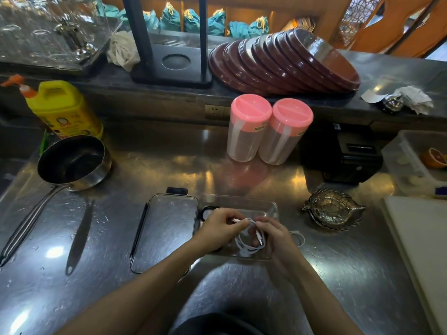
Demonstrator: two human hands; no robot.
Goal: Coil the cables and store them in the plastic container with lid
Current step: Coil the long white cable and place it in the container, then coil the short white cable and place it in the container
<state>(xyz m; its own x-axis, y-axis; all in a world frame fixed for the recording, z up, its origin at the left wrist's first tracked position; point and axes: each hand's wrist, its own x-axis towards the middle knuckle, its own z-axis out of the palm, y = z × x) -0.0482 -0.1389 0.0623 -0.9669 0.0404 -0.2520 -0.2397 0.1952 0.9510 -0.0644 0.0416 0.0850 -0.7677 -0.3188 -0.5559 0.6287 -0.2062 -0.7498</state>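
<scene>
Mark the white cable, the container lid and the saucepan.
white cable (251, 246): head view, on the lower loop of the coil between the hands.
container lid (167, 228): head view, on the middle of its clear panel.
saucepan (72, 160): head view, on its dark inner floor.

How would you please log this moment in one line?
both hands coiling white cable | over open container | lid beside, off

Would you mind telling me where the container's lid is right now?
In the head view, the clear lid lies flat on the steel counter, left of centre, directly beside the open container, with the saucepan farther to its left.
</scene>
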